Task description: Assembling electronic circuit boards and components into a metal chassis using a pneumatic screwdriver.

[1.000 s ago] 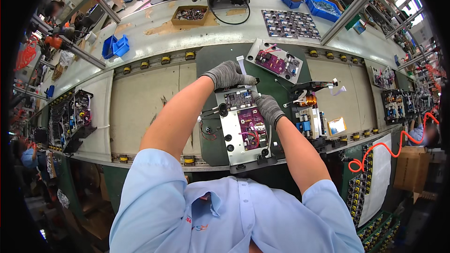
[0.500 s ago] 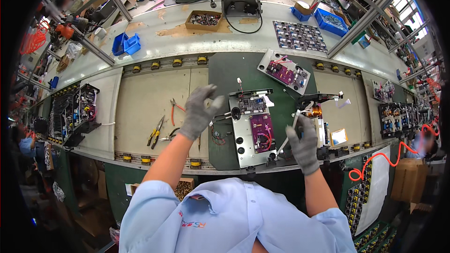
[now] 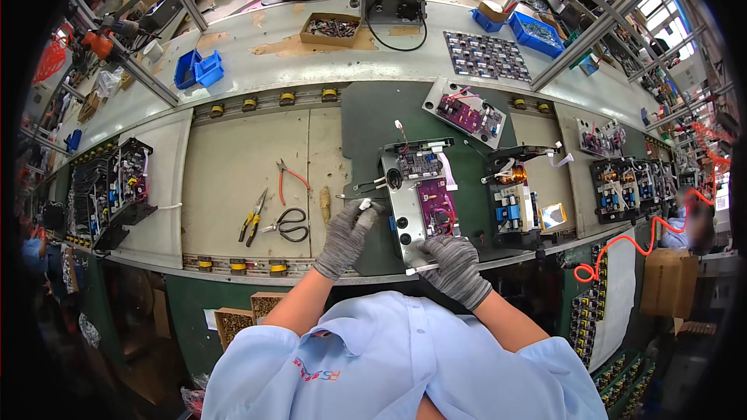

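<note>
My left hand [image 3: 348, 237], in a grey knit glove, is closed at the left side of a metal chassis [image 3: 411, 223]. A small white connector [image 3: 365, 204] is pinched at its fingertips. At the chassis's front end my right hand [image 3: 456, 270], gloved alike, is curled round a white cable, whose pale end [image 3: 420, 269] sticks out to the left. The chassis carries a purple circuit board [image 3: 438, 204] and a darker board [image 3: 420, 164]. Black leads with white tips [image 3: 372, 184] leave its left side. The right fingers hide part of its front edge.
Left of the mat lie red-handled pliers [image 3: 294, 175], yellow-black pliers [image 3: 254, 219] and black-handled scissors [image 3: 289, 225]. A unit with a copper coil [image 3: 513, 173] stands to the right. Another purple-board plate [image 3: 465, 113] lies behind. A coiled orange hose [image 3: 595, 271] hangs at right.
My left hand has come down and nearer, its fingers closing on the white connector. My right hand has moved left and nearer to the chassis's front end, bringing the white cable with it.
</note>
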Demonstrator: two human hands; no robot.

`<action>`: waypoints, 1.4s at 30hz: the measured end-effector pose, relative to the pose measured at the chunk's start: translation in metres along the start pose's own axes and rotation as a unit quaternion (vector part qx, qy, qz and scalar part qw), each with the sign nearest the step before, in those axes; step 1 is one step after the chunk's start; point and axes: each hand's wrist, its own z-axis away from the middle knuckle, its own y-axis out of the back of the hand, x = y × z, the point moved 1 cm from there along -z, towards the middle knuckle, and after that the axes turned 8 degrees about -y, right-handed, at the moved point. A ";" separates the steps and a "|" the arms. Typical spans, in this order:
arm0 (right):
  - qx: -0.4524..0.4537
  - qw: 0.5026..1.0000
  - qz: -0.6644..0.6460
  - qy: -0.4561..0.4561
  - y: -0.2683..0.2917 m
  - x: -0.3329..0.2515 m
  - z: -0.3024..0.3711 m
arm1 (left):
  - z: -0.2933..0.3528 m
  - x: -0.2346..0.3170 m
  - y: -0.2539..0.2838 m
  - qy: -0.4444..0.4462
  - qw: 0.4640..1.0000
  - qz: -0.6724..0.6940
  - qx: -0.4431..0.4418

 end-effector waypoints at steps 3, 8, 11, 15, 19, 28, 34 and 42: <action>-0.038 0.999 0.023 -0.025 0.009 -0.012 -0.006 | -0.021 0.018 -0.026 -0.023 0.993 0.110 -0.040; -0.121 0.990 -0.062 -0.047 0.016 0.010 -0.010 | -0.075 -0.051 -0.017 0.158 0.964 0.207 0.051; -0.114 0.992 0.000 -0.048 0.016 0.006 -0.018 | -0.084 -0.080 -0.009 0.176 0.962 0.210 0.012; -0.113 0.993 0.002 -0.040 0.012 0.005 -0.019 | -0.086 -0.080 -0.012 0.195 0.968 0.160 -0.007; -0.108 0.993 0.022 -0.035 0.011 0.004 -0.021 | -0.090 -0.085 -0.003 0.184 0.973 0.142 -0.012; -0.164 0.984 0.061 -0.025 0.013 -0.018 -0.033 | -0.108 -0.078 0.022 0.245 0.904 0.255 -0.239; -0.166 0.984 0.051 -0.029 0.007 -0.013 -0.032 | -0.105 -0.069 0.014 0.229 0.910 0.261 -0.226; -0.177 0.981 0.067 -0.051 0.010 -0.016 -0.034 | -0.095 -0.070 0.012 0.185 0.961 0.135 -0.155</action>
